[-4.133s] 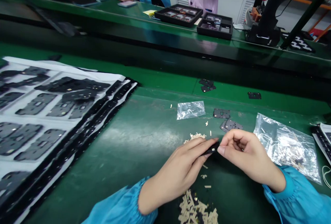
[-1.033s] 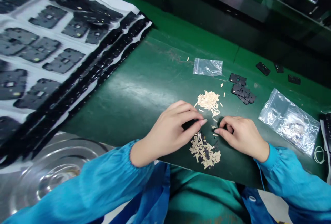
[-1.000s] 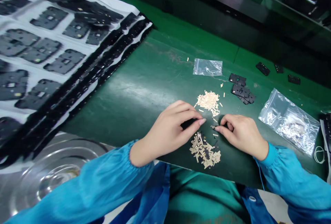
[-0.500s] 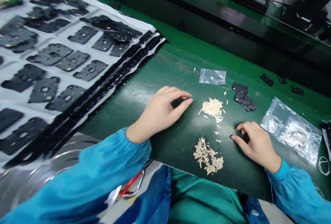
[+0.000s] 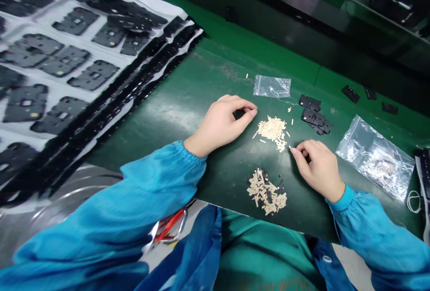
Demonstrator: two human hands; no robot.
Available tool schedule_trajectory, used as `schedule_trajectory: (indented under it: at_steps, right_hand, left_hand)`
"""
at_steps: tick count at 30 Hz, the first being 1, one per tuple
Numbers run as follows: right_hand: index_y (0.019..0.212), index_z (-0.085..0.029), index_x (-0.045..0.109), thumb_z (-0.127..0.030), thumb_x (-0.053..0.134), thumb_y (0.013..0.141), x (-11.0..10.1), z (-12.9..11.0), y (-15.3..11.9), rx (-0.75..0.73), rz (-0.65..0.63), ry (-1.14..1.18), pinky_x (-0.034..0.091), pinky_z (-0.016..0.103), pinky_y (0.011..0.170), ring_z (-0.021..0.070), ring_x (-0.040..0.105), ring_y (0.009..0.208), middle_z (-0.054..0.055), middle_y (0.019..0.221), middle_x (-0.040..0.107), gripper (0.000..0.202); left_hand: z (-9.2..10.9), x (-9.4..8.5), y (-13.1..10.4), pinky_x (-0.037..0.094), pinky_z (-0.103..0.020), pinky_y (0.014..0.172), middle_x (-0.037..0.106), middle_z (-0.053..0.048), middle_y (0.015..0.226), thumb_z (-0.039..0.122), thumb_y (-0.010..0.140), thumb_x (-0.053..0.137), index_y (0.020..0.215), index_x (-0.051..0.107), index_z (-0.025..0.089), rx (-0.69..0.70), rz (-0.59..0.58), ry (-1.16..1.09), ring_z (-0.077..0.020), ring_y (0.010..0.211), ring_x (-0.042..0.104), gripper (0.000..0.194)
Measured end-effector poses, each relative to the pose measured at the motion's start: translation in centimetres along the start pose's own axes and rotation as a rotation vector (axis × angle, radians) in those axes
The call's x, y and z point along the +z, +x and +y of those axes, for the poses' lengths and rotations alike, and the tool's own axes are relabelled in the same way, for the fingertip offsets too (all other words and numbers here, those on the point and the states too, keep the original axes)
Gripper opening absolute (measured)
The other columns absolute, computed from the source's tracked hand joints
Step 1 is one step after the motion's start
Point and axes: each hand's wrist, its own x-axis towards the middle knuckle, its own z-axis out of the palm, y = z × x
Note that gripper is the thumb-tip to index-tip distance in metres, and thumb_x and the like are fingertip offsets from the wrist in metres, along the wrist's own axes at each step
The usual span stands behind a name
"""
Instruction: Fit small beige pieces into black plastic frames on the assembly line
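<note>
My left hand [image 5: 225, 123] is just left of a pile of small cream-coloured pieces [image 5: 271, 130]. Its thumb and forefinger meet at the tips, and anything between them is too small to make out. On the pile's lower right, my right hand [image 5: 317, 165] pinches a tiny pale piece [image 5: 290, 147] between thumb and forefinger. Nearer my body lies a second heap of beige strips mixed with dark bits [image 5: 267, 192]. Several black flat plastic parts [image 5: 316, 118] overlap one another beyond my right hand.
A small clear zip bag [image 5: 272, 87] lies behind the cream pile. At the right is a larger zip bag [image 5: 376, 156] with small contents. White sheeting [image 5: 110, 53] bearing many black parts covers the left side. More black parts [image 5: 351, 94] lie at the back right.
My right hand has moved left and up to the cream pile's edge; the stray pieces below that pile are gone. My left hand's fingertips have closed together. The view has shifted.
</note>
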Motion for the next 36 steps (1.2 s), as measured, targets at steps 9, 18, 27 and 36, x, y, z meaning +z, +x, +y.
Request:
schedule_trajectory:
  at_steps: [9,18,27,36]
  right_hand:
    - [0.109,-0.022,0.067,-0.029,0.061,0.101,-2.1,-0.4,-1.5,-0.268,-0.365,0.228,0.045,0.038,0.08,0.0258,0.054,0.093,0.008,0.101,0.067,0.013]
    - [0.085,-0.021,0.063,-0.025,0.062,0.094,-2.2,-0.2,-1.2,-0.241,-0.433,0.255,0.038,0.035,0.074,0.0216,0.053,0.083,0.002,0.083,0.061,0.01]
    - [0.08,-0.021,0.065,-0.02,0.066,0.093,-3.1,0.1,-1.6,-0.133,-0.375,0.581,0.045,0.034,0.074,0.0183,0.058,0.079,0.001,0.081,0.064,0.013]
    - [0.08,-0.021,0.072,-0.023,0.073,0.092,-3.1,0.0,-1.5,-0.054,-0.347,0.716,0.049,0.031,0.068,0.0166,0.062,0.073,0.001,0.077,0.066,0.012]
  left_hand:
    - [0.1,0.2,0.1,0.05,-0.043,0.093,0.076,-0.006,0.093,0.033,0.095,0.057,0.096,0.076,0.021,0.023,-0.016,0.036,-0.0241,0.09,0.066,0.022]
    - [0.0,0.2,0.1,0.05,-0.042,0.09,0.076,-0.006,0.092,0.033,0.095,0.058,0.094,0.076,0.021,0.006,-0.016,0.037,-0.0248,0.09,0.065,0.022]
    - [7.3,-0.1,-4.8,0.042,-0.037,0.079,0.074,-0.002,0.092,0.043,0.092,0.069,0.099,0.076,0.024,0.178,-0.412,-0.12,-0.0227,0.091,0.063,0.022]
    - [7.9,-1.1,-7.9,0.036,-0.035,0.072,0.07,0.001,0.073,0.031,0.096,0.064,0.078,0.073,0.024,0.182,-0.522,-0.124,-0.0192,0.077,0.06,0.022]
